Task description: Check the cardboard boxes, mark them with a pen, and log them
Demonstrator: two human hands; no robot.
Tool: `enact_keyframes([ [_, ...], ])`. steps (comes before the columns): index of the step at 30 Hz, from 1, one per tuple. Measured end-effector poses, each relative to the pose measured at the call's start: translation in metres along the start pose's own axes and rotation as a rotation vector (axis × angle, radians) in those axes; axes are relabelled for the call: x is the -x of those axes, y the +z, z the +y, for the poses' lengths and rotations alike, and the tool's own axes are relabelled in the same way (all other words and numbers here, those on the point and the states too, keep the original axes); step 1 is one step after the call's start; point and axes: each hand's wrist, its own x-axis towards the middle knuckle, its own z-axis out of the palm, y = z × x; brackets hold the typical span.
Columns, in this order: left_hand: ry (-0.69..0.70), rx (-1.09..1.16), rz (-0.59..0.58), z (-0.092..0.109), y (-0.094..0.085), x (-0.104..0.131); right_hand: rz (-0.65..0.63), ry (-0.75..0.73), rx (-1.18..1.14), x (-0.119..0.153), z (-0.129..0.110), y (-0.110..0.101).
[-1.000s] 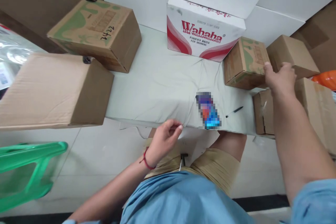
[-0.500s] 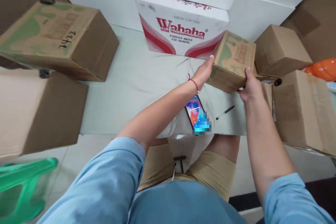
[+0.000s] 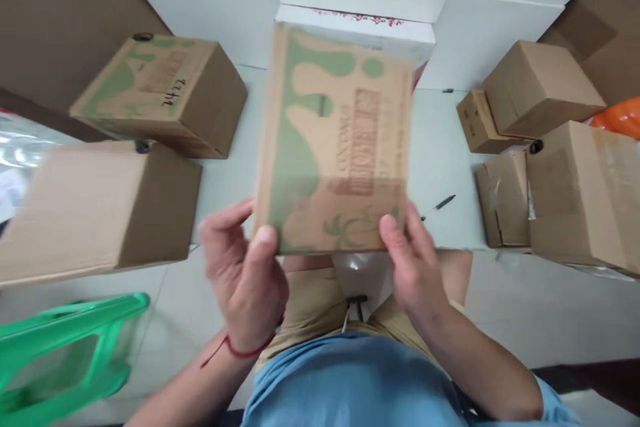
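A brown cardboard box with green drip shapes and palm prints is held up close to the camera, slightly blurred. My left hand, with a red string on the wrist, grips its lower left corner. At the lower right edge, my right hand holds it with the thumb on the printed face. Behind the box, a white carton is mostly hidden. A pen lies on the pale tabletop to the right of my right hand.
Marked "2422", a green-printed carton stands at the left behind a plain carton. Several brown boxes, including a large taped carton, line the right side. A green plastic stool stands at lower left, and an orange object lies far right.
Both hands have brought the cardboard box from the right of the table toward me and up, its printed face now to the camera. It covers most of the white carton; the phone is no longer visible.
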Motion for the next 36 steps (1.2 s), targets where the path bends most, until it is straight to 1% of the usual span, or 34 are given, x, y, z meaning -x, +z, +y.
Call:
enact_keyframes([
  [1, 0.004, 0.008, 0.09, 0.0, -0.018, 0.003, -0.079, 0.049, -0.049, 0.007, 0.006, 0.014],
  [2, -0.009, -0.009, 0.144, 0.0, -0.035, 0.006, -0.14, 0.103, -0.094, 0.013, 0.013, 0.026],
  [3, -0.028, -0.035, 0.165, 0.0, -0.05, 0.009, -0.183, 0.163, -0.137, 0.018, 0.022, 0.036],
  [4, -0.039, -0.082, 0.155, -0.001, -0.064, 0.013, -0.205, 0.225, -0.175, 0.022, 0.032, 0.043],
  [5, -0.039, -0.142, 0.118, -0.001, -0.075, 0.016, -0.208, 0.281, -0.207, 0.026, 0.043, 0.048],
  [7, 0.029, -0.249, 0.005, 0.001, -0.092, 0.023, -0.16, 0.357, -0.249, 0.032, 0.061, 0.05],
  [8, 0.082, -0.302, -0.071, 0.004, -0.096, 0.027, -0.115, 0.38, -0.26, 0.034, 0.068, 0.047],
  [10, 0.239, -0.388, -0.218, 0.01, -0.097, 0.033, 0.006, 0.406, -0.274, 0.035, 0.077, 0.035],
  [12, 0.408, -0.434, -0.341, 0.016, -0.089, 0.04, 0.105, 0.434, -0.287, 0.033, 0.078, 0.02],
  [13, 0.482, -0.446, -0.389, 0.018, -0.083, 0.043, 0.124, 0.453, -0.294, 0.032, 0.077, 0.012],
  [15, 0.589, -0.435, -0.453, 0.021, -0.072, 0.049, 0.113, 0.496, -0.307, 0.033, 0.074, -0.001],
  [17, 0.62, -0.418, -0.464, 0.022, -0.064, 0.053, 0.093, 0.532, -0.314, 0.036, 0.074, -0.009],
  [19, 0.573, -0.43, -0.405, 0.023, -0.064, 0.052, 0.088, 0.554, -0.311, 0.042, 0.077, -0.014],
  [21, 0.481, -0.487, -0.372, 0.025, -0.07, 0.045, 0.072, 0.568, -0.31, 0.047, 0.081, -0.017],
  [23, 0.421, -0.556, -0.426, 0.029, -0.079, 0.034, 0.037, 0.563, -0.312, 0.051, 0.084, -0.018],
  [25, 0.407, -0.617, -0.507, 0.033, -0.088, 0.022, -0.002, 0.537, -0.298, 0.054, 0.087, -0.018],
  [27, 0.375, -0.673, -0.526, 0.035, -0.097, 0.015, -0.04, 0.506, -0.261, 0.056, 0.089, -0.018],
  [29, 0.31, -0.71, -0.512, 0.034, -0.107, 0.012, -0.07, 0.483, -0.229, 0.057, 0.089, -0.017],
  [32, 0.23, -0.653, -0.521, 0.028, -0.126, 0.008, -0.107, 0.442, -0.204, 0.055, 0.088, -0.016],
  [34, 0.183, -0.588, -0.576, 0.024, -0.14, 0.004, -0.159, 0.394, -0.165, 0.053, 0.085, -0.015],
  [36, 0.17, -0.561, -0.642, 0.022, -0.154, 0.001, -0.222, 0.339, -0.119, 0.051, 0.083, -0.014],
])
